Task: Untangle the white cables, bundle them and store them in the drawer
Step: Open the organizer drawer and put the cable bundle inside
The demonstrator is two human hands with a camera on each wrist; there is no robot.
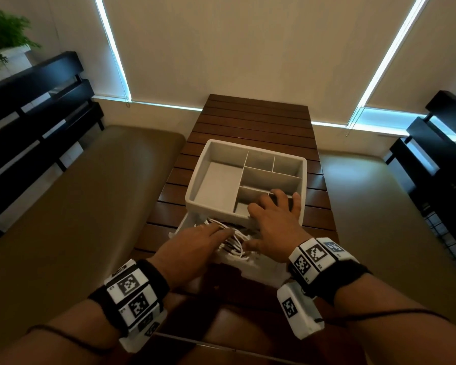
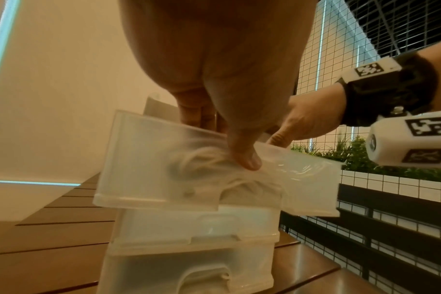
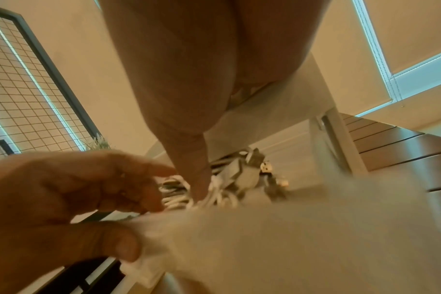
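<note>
Fingers (image 1: 216, 231) of our left hand (image 1: 192, 246) lie straight, pressing down on the bundled white cables (image 1: 233, 242) inside the pulled-out translucent plastic drawer (image 2: 149, 159). That drawer juts from the white plastic organiser box (image 1: 195, 185) on the slatted brown wooden tabletop (image 1: 258, 119). Right of the cables, our right hand (image 1: 274, 219) rests spread over the organiser's front rim, fingers relaxed, thumb reaching down toward the cables, grasping nothing.

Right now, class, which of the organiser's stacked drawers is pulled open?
The top drawer, just under the divided tray: it juts forward with the white cables inside, while the two drawers below sit flush and shut.
</note>
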